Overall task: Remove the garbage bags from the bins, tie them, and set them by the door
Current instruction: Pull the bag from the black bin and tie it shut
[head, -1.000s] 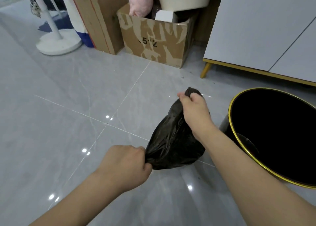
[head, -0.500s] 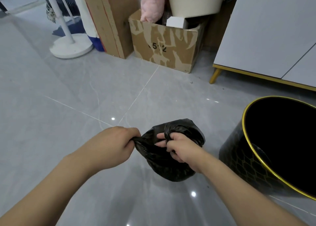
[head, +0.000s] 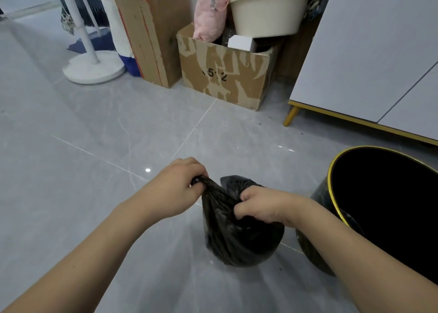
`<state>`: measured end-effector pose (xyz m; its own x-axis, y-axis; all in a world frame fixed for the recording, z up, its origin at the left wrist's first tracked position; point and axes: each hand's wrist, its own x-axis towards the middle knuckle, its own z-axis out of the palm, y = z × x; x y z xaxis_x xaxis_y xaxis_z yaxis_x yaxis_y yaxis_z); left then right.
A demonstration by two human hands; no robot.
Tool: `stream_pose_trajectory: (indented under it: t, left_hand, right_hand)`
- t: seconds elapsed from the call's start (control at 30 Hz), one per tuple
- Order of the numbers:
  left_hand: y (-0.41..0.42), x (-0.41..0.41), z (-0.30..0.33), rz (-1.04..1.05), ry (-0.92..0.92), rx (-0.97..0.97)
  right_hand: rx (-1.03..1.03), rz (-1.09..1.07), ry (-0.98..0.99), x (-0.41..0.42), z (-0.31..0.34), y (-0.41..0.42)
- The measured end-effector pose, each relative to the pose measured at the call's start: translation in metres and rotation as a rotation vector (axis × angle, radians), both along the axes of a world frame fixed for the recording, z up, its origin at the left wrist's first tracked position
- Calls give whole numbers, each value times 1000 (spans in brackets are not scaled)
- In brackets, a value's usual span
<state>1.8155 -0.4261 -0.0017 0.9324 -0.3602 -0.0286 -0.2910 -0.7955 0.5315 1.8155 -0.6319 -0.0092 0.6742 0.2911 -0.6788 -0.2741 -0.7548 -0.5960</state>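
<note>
Left hand (head: 176, 187) grip: fingers curled tight around a gathered tail of the black garbage bag (head: 239, 236), pulled out to the left. Right hand (head: 258, 206) grip: fingers clamped on the bag's other bunched edge, close over the bag's top.

Change: a second ago the right hand held its end high above the bag with the left low; half a second ago the hands were close together at the neck; now both sit near the same height, ends drawn apart sideways. Reads as a knot being crossed or cinched, so the tie step is under way, not confirmed finished. No closed knot visible.

Bag: out of the bin, hanging or just resting above the floor (head: 99, 146), bottom bulged, so it holds something; contents hidden.

Bin (head: 331, 177): black, gold rim, just right of the bag, interior dark, no liner visible.

Further out: cardboard box (head: 225, 75) with a white small box (head: 240, 42) and pink cloth (head: 209, 16) in it, cream basin (head: 267, 11) on top.

No door in view; carry-out still pending.
</note>
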Motion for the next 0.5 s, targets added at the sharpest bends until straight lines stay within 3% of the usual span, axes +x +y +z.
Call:
stream_pose_trajectory:
  t: [0.1, 0.17, 0.37, 0.5]
  left_hand:
    - [-9, -1, -6, 87, 126, -146]
    - [-15, -2, -10, 131, 186, -222]
    - [-31, -5, -25, 298, 335, -476]
    - [-41, -8, -25, 415, 419, -729]
  right_hand:
    - [71, -80, 58, 3, 10, -8]
    - [56, -24, 80, 3, 18, -12]
    - [-546, 428, -357, -1, 29, -6]
    - [-598, 420, -516, -7, 39, -4]
